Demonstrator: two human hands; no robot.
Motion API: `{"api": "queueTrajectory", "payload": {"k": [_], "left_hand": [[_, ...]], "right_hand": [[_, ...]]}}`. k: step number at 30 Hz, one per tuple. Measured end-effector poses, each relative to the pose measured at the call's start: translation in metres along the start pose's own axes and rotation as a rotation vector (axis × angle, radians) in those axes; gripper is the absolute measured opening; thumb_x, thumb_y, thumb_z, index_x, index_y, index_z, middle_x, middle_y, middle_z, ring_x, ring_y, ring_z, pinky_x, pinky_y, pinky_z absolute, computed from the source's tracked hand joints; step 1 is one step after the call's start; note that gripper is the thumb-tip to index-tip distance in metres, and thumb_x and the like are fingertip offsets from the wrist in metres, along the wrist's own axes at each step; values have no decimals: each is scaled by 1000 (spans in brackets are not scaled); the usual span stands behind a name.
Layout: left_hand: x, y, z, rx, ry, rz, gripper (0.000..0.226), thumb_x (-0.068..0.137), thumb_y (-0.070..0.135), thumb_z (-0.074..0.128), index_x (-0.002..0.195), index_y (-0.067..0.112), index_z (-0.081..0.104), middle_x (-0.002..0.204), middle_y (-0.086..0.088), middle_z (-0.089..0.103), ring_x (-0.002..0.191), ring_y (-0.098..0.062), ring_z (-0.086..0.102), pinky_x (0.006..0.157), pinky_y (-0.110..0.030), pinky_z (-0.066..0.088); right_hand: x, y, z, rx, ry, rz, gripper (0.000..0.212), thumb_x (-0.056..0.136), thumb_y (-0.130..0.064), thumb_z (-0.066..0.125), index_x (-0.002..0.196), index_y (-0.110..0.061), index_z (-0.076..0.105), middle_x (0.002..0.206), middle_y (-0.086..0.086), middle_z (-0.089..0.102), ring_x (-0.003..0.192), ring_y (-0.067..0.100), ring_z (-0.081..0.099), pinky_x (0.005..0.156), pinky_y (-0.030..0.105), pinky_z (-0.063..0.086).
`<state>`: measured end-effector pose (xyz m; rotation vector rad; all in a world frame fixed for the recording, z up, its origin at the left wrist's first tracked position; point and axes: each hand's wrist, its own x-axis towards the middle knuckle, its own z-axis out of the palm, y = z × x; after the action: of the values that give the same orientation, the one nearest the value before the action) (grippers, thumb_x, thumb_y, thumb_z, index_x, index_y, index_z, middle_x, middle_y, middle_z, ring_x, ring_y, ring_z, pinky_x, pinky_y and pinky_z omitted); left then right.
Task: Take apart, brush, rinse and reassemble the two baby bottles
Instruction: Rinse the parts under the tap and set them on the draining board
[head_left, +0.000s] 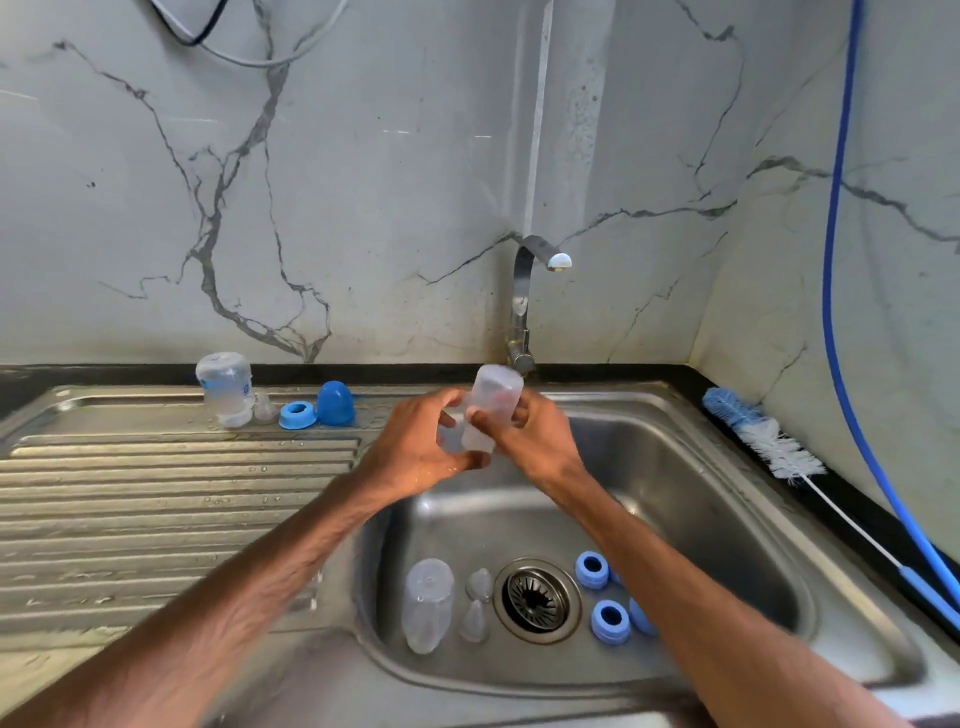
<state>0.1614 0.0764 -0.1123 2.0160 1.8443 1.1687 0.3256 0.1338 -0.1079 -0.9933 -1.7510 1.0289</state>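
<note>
Both hands hold a clear bottle body (493, 402) upside down above the sink basin (691, 493). My left hand (421, 447) grips its lower part and my right hand (535, 441) wraps it from the right. In the basin lie another clear bottle body (427, 605), two clear teats (477, 603) and two blue screw rings (602, 595). On the drainboard (156, 499) at the back stand an upturned clear bottle (226, 387), a small teat (266, 408), a blue ring (297, 414) and a blue cap (336, 402).
A tap (524, 296) rises behind the basin; no water runs from it. A blue-and-white bottle brush (769, 436) lies on the dark counter at the right. A blue hose (841, 291) hangs along the right wall. The drain strainer (536, 600) sits mid-basin.
</note>
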Motion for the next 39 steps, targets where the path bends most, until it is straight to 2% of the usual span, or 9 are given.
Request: {"api": "queueTrajectory", "payload": {"k": [3,7,11,20,24,29,32,35,39], "left_hand": [[-14,-8,-13,-26,42,-38,81,74,34,92,143,16,53,136,3,61,108,-10,64,87,-25,58],[-28,-14,-17,-42,30,-50,77,79,27,88,145,16,51,139,0,60,110,-11,62,82,-15,53],[-31,-13,-16,-29,52,-45,81,77,35,89,144,17,48,137,4,60,108,-10,63,88,-32,58],[-42,-10,-13,10,53,-14,79,75,46,88,139,23,50,129,6,62,105,-9,62,88,-36,58],[-43,-7,-31,-41,157,-17,65,74,45,89,126,18,61,110,9,68,86,-5,65,69,-22,57],[-59,-21,-72,-103,267,-79,59,71,36,93,119,13,67,106,6,72,81,-2,67,66,-11,51],[-74,-42,-104,-55,339,-153,59,70,37,94,118,13,69,107,3,74,82,-5,69,68,-12,53],[-84,-64,-132,-6,493,-301,57,70,38,94,115,12,69,104,2,75,79,-10,72,66,-12,55],[-89,-81,-143,43,612,-440,64,65,38,96,115,10,66,105,-2,74,76,-15,72,71,-33,61]], "right_hand": [[-3,-3,2,-121,105,-151,55,88,-49,78,132,-20,61,113,-5,73,99,8,71,85,28,59],[-8,8,14,-296,-50,-108,60,86,-45,82,134,-16,61,121,-1,72,107,15,70,91,30,59],[-8,6,16,-206,3,-162,61,85,-49,81,134,-20,60,120,-4,73,104,11,71,89,30,61],[-16,7,23,-122,-97,-64,50,86,-44,82,128,-21,67,112,-6,77,100,9,73,93,36,61],[-18,-14,34,-20,-122,-81,34,85,-49,81,114,-34,69,98,-8,79,91,10,75,81,32,63],[-19,-42,70,191,-294,-35,35,88,-39,80,118,-24,72,100,1,81,93,22,78,83,40,64],[-22,-54,99,195,-361,-21,46,88,-46,76,125,-20,68,106,-1,80,102,17,75,91,41,62],[-28,-53,120,172,-336,-13,35,94,-42,72,122,-22,67,100,-8,79,99,7,73,81,31,63],[-36,-47,127,120,-306,-9,32,98,-33,70,126,-17,67,111,0,75,103,13,72,79,32,64]]}}
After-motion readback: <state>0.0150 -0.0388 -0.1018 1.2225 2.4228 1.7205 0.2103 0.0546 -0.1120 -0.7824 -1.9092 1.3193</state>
